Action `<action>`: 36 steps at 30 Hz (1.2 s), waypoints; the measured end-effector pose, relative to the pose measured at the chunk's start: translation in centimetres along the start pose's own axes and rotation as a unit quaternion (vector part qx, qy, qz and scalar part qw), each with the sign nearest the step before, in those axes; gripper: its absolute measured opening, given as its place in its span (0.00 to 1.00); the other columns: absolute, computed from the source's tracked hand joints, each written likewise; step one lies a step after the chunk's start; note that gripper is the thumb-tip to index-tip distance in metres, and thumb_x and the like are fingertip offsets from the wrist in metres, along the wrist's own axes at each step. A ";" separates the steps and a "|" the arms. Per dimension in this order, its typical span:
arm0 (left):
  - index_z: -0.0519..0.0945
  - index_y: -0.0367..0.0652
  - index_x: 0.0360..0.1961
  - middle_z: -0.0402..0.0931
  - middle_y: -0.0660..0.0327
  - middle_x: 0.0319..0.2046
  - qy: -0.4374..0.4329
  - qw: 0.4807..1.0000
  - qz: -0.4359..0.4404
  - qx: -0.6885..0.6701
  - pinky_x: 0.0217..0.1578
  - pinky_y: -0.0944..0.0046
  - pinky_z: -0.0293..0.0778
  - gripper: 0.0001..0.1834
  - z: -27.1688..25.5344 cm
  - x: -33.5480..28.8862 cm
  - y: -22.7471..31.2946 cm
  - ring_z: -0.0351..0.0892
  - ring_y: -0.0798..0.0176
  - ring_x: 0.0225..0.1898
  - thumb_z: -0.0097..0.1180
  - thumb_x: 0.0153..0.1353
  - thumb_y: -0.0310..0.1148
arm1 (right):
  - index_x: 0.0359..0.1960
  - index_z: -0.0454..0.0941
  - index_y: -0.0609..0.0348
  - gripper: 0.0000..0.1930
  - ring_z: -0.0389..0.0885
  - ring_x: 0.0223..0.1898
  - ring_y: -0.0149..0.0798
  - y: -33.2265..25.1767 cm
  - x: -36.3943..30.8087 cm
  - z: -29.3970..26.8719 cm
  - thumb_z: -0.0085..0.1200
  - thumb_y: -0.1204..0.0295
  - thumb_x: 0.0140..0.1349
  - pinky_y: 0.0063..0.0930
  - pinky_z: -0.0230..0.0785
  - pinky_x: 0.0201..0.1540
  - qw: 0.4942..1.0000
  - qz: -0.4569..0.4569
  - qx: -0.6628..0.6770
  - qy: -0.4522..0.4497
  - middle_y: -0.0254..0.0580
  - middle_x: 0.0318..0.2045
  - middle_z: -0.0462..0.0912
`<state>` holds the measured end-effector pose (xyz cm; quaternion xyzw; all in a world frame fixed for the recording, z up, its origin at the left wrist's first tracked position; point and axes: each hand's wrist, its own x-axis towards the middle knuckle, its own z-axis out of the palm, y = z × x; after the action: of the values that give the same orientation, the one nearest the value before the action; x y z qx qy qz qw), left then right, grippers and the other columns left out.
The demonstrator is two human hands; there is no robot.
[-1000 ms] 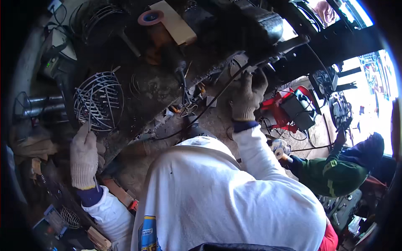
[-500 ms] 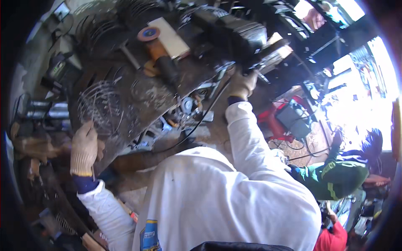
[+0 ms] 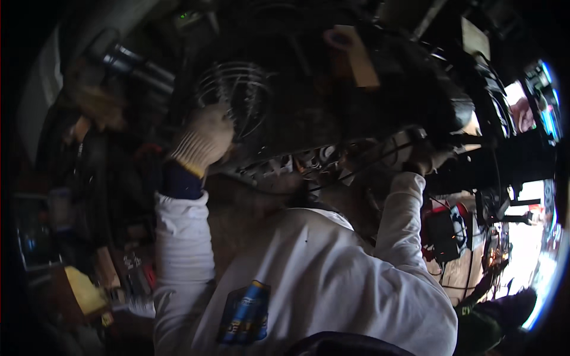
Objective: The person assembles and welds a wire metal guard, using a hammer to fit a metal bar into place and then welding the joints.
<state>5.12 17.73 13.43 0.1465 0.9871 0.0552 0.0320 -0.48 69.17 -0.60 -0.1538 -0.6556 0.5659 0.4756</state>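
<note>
My left hand (image 3: pixel 208 133), in a pale knit glove with a yellow cuff edge, is closed at the near edge of a round, curved wire piece (image 3: pixel 234 83) on the dark workbench (image 3: pixel 285 124). A thin rod end shows below that fist. Further right, my gloved right hand (image 3: pixel 428 159) is closed beside dark metalwork at the bench's right end; shadow hides what its fingers grip. An angle grinder's pinkish disc (image 3: pixel 338 39) shows at the back of the bench, next to a light wooden board (image 3: pixel 362 62). The grinder's body is lost in the dark.
A dark cable (image 3: pixel 267 191) curves below the bench edge, near jumbled small parts (image 3: pixel 297 166). Shiny metal tube (image 3: pixel 139 68) lies left. A red-and-dark machine (image 3: pixel 445 231) stands right, near another person in dark clothing (image 3: pixel 487 320). A yellow piece (image 3: pixel 85 289) lies lower left.
The view has turned and darkened, and the bench appears shifted right. My left hand stays at the wire piece. My right arm now appears farther right.
</note>
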 end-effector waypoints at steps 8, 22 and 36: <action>0.78 0.40 0.57 0.80 0.56 0.23 -0.030 0.965 -0.230 -0.120 0.20 0.60 0.78 0.17 -1.9 -1.5 1.9 0.81 0.62 0.20 0.45 0.73 0.34 | 0.53 0.72 0.65 0.29 0.85 0.47 0.51 -5.6 -1.5 2.4 0.67 0.57 0.59 0.41 0.80 0.50 0.932 0.142 -0.289 0.164 0.52 0.44 0.84; 0.78 0.36 0.48 0.82 0.44 0.31 0.071 0.989 -0.127 -0.019 0.35 0.46 0.81 0.12 -1.0 -0.5 1.8 0.85 0.42 0.34 0.48 0.70 0.32 | 0.56 0.78 0.63 0.20 0.83 0.49 0.50 -15.8 1.0 2.5 0.63 0.70 0.64 0.38 0.79 0.54 0.772 -0.522 -0.345 -0.114 0.54 0.51 0.82; 0.80 0.26 0.46 0.77 0.47 0.56 0.033 0.981 0.024 0.190 0.42 0.53 0.79 0.16 -2.7 -3.1 4.0 0.82 0.49 0.44 0.56 0.58 0.25 | 0.62 0.71 0.69 0.20 0.81 0.42 0.33 -13.7 -3.6 13.8 0.48 0.70 0.73 0.26 0.75 0.43 0.861 -0.046 0.084 -0.499 0.45 0.47 0.81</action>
<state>9.03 20.38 16.74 0.1720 0.9762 -0.1283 -0.0301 -5.07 54.04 11.22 0.2205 -0.7613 0.5976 0.1211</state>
